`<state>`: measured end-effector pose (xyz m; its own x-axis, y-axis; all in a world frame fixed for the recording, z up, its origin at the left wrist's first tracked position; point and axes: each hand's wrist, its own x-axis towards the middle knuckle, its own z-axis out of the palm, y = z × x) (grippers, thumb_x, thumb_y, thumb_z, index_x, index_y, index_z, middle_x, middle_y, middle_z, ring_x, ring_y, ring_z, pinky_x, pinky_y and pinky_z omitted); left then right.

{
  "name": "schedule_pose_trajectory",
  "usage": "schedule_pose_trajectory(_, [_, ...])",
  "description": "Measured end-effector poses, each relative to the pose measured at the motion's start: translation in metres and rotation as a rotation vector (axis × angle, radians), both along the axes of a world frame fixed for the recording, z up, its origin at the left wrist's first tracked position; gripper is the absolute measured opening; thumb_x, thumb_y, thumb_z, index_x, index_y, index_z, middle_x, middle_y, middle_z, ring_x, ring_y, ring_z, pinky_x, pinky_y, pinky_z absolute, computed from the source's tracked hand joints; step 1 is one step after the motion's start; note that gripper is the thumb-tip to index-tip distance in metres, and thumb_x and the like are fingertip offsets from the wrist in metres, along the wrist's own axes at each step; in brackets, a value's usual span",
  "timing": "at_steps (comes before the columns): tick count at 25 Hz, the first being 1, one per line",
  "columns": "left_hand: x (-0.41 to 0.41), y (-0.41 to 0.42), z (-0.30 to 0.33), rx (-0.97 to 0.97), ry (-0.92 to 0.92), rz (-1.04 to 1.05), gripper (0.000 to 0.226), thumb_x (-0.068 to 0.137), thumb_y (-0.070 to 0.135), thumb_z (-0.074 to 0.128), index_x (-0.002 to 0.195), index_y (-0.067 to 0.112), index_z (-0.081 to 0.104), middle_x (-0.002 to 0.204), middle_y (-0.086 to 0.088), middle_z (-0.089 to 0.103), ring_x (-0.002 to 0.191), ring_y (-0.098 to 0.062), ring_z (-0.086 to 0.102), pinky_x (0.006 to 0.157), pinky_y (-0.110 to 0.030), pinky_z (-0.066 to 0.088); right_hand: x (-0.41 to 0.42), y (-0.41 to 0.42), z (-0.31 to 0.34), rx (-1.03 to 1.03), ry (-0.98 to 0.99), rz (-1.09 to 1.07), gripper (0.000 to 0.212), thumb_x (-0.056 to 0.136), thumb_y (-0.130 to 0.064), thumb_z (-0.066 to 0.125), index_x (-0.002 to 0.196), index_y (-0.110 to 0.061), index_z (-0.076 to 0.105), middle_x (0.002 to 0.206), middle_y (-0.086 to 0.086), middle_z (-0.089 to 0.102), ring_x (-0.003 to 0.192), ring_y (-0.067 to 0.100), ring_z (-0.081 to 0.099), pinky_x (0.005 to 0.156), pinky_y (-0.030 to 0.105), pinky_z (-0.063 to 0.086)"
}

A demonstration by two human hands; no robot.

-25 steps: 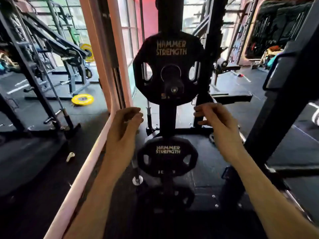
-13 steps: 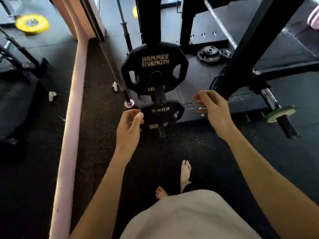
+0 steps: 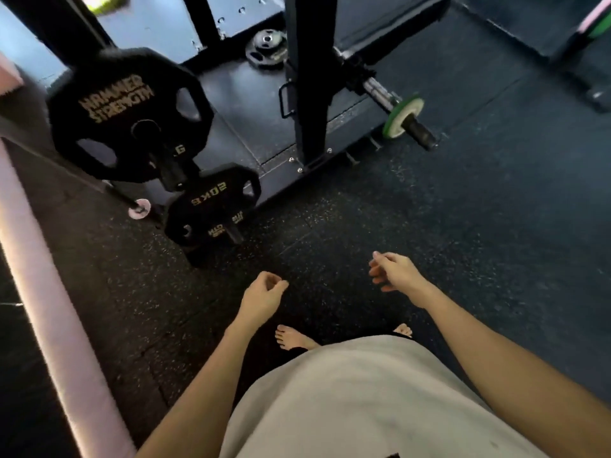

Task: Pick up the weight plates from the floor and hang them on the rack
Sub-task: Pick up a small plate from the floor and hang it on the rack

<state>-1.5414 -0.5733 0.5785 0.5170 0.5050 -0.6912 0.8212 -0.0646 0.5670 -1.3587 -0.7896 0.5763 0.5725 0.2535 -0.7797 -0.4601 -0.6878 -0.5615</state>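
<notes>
Speckled black rubber flooring [image 3: 429, 226] lay under you. Your left hand [image 3: 263, 297] and right hand [image 3: 395, 276] hung loosely curled, holding nothing. Small black iron plates [image 3: 266, 47] lay far off by the black steel rack [image 3: 307, 77]; next, you needed to reach them.

A green-collared barbell [image 3: 401, 117] lies on speckled rubber flooring [image 3: 479, 226].

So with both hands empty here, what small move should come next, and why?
Probably a step toward the small black plates lying flat on the platform behind the upright. Left hand and right hand hang loosely curled, holding nothing, and the large plate and 20KG plate already hang on the rack.
</notes>
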Motion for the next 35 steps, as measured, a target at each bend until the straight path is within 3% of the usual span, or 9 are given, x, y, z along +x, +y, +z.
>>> schedule_pose_trajectory(7, [0.094, -0.122, -0.034, 0.008, 0.235, -0.403, 0.023, 0.099, 0.034, 0.054, 0.116, 0.019, 0.056, 0.100, -0.002, 0.063, 0.079, -0.012, 0.058, 0.067, -0.027, 0.047, 0.017, -0.196, -0.034, -0.050, 0.117, -0.233, 0.029, 0.103, -0.034, 0.046, 0.098, -0.010, 0.063, 0.092, 0.008, 0.065, 0.080, 0.021, 0.061, 0.063, 0.030, 0.047])
schedule_pose_trajectory(10, [0.145, -0.194, -0.046, 0.053, 0.312, -0.541, 0.027, 0.099, 0.032, 0.053, 0.120, 0.015, 0.056, 0.094, -0.001, 0.060, 0.080, -0.015, 0.057, 0.072, -0.030, 0.047, 0.033, -0.297, -0.044, -0.074, 0.151, -0.350, 0.026, 0.102, -0.031, 0.048, 0.094, -0.011, 0.062, 0.086, 0.007, 0.064, 0.067, 0.018, 0.059, 0.058, 0.027, 0.045])
schedule_pose_trajectory(14, [0.218, -0.271, -0.049, 0.122, 0.285, -0.698, 0.024, 0.098, 0.031, 0.054, 0.116, 0.015, 0.058, 0.108, -0.003, 0.062, 0.097, -0.020, 0.059, 0.084, -0.032, 0.046, 0.066, -0.398, -0.050, -0.103, 0.156, -0.500, 0.022, 0.102, -0.029, 0.050, 0.095, -0.012, 0.061, 0.083, 0.006, 0.064, 0.064, 0.017, 0.058, 0.057, 0.027, 0.049])
schedule_pose_trajectory(20, [0.330, -0.324, -0.071, 0.106, 0.325, -0.752, 0.025, 0.099, 0.032, 0.052, 0.117, 0.015, 0.057, 0.109, -0.004, 0.059, 0.096, -0.020, 0.057, 0.078, -0.031, 0.045, 0.135, -0.470, -0.075, -0.127, 0.209, -0.534, 0.024, 0.102, -0.030, 0.049, 0.097, -0.011, 0.062, 0.090, 0.008, 0.065, 0.073, 0.022, 0.062, 0.064, 0.030, 0.052])
schedule_pose_trajectory(24, [0.411, -0.338, -0.098, 0.063, 0.414, -0.749, 0.029, 0.099, 0.028, 0.053, 0.118, 0.008, 0.060, 0.094, -0.006, 0.060, 0.078, -0.019, 0.057, 0.063, -0.029, 0.047, 0.207, -0.499, -0.083, -0.163, 0.224, -0.514, 0.020, 0.100, -0.027, 0.049, 0.089, -0.013, 0.059, 0.082, 0.005, 0.061, 0.067, 0.020, 0.059, 0.059, 0.026, 0.047])
schedule_pose_trajectory(27, [0.500, -0.362, -0.096, 0.033, 0.445, -0.835, 0.026, 0.100, 0.028, 0.051, 0.115, 0.009, 0.058, 0.101, -0.007, 0.061, 0.087, -0.022, 0.060, 0.070, -0.030, 0.050, 0.275, -0.530, -0.076, -0.219, 0.236, -0.604, 0.017, 0.099, -0.024, 0.052, 0.087, -0.012, 0.057, 0.076, 0.006, 0.058, 0.061, 0.020, 0.054, 0.057, 0.025, 0.044])
schedule_pose_trajectory(30, [0.608, -0.390, -0.092, 0.054, 0.345, -0.921, 0.021, 0.099, 0.029, 0.051, 0.110, 0.013, 0.058, 0.095, -0.008, 0.064, 0.081, -0.022, 0.062, 0.068, -0.030, 0.049, 0.355, -0.559, -0.067, -0.236, 0.194, -0.702, 0.014, 0.098, -0.021, 0.053, 0.090, -0.010, 0.058, 0.079, 0.009, 0.059, 0.060, 0.020, 0.053, 0.058, 0.026, 0.043])
schedule_pose_trajectory(32, [0.677, -0.411, -0.086, 0.053, 0.269, -0.898, 0.019, 0.098, 0.029, 0.052, 0.106, 0.013, 0.058, 0.084, -0.006, 0.062, 0.070, -0.020, 0.058, 0.061, -0.028, 0.045, 0.404, -0.570, -0.063, -0.229, 0.172, -0.734, 0.014, 0.098, -0.021, 0.054, 0.092, -0.009, 0.058, 0.080, 0.009, 0.060, 0.062, 0.021, 0.055, 0.061, 0.028, 0.046])
schedule_pose_trajectory(35, [0.775, -0.441, -0.085, 0.028, 0.245, -0.856, 0.017, 0.099, 0.027, 0.052, 0.104, 0.013, 0.058, 0.083, -0.007, 0.062, 0.070, -0.021, 0.057, 0.064, -0.031, 0.045, 0.483, -0.582, -0.067, -0.220, 0.157, -0.734, 0.016, 0.098, -0.021, 0.053, 0.086, -0.011, 0.057, 0.073, 0.007, 0.056, 0.059, 0.020, 0.052, 0.060, 0.027, 0.044])
